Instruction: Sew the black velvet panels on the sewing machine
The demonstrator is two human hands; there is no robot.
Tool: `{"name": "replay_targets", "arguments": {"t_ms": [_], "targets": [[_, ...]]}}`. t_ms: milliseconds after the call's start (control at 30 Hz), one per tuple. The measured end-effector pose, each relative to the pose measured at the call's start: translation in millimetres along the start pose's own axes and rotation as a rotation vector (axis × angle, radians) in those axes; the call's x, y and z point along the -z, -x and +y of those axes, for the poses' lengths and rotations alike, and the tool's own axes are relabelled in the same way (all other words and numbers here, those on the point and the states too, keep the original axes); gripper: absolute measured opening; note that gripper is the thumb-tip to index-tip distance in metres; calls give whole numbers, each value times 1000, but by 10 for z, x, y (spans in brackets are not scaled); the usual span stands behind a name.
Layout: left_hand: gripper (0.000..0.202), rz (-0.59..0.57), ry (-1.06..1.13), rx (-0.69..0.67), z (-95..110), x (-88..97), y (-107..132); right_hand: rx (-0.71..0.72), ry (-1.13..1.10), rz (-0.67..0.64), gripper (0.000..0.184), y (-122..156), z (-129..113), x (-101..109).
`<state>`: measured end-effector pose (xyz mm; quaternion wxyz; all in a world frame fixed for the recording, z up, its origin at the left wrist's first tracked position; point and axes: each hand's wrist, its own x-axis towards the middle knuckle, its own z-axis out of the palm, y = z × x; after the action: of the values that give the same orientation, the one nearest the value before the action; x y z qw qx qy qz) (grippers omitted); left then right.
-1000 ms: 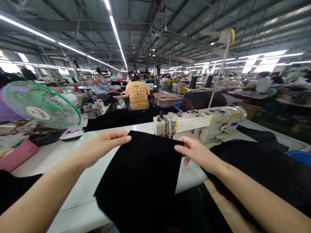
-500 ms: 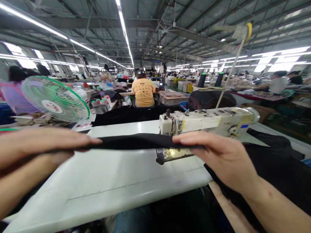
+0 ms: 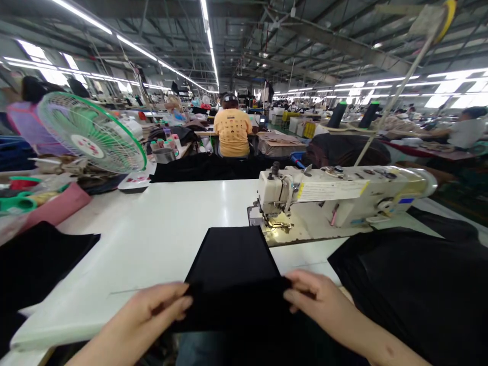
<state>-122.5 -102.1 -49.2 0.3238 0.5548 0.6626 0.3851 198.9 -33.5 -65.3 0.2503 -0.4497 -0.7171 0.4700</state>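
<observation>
A black fabric piece (image 3: 234,259) lies partly on the white table top, its near part hanging over the front edge toward my lap. My left hand (image 3: 158,305) pinches its left edge between thumb and fingers. On the opposite side, my right hand (image 3: 310,292) pinches the right edge in the same way. The far end of the piece lies flat, just left and in front of the sewing machine (image 3: 274,198), whose lamp lights the needle area. No fabric shows under the presser foot.
More black cloth lies right (image 3: 412,284) and left (image 3: 38,259) on the table (image 3: 160,223). A green-rimmed fan (image 3: 91,137) stands at the back left. Beyond the table, a person in a yellow shirt (image 3: 232,132) sits facing away. Thread cones (image 3: 337,116) stand behind the machine.
Both hands have come down and closer together from chest height. The black fabric, stretched edge-on in the air before, now lies with its far part on the table.
</observation>
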Motion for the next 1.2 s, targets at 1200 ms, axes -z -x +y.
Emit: {"name": "replay_targets", "arguments": {"t_ms": [1200], "targets": [[18, 126, 510, -136, 239, -407, -647, 64, -347, 543, 42, -609, 392, 88]]}}
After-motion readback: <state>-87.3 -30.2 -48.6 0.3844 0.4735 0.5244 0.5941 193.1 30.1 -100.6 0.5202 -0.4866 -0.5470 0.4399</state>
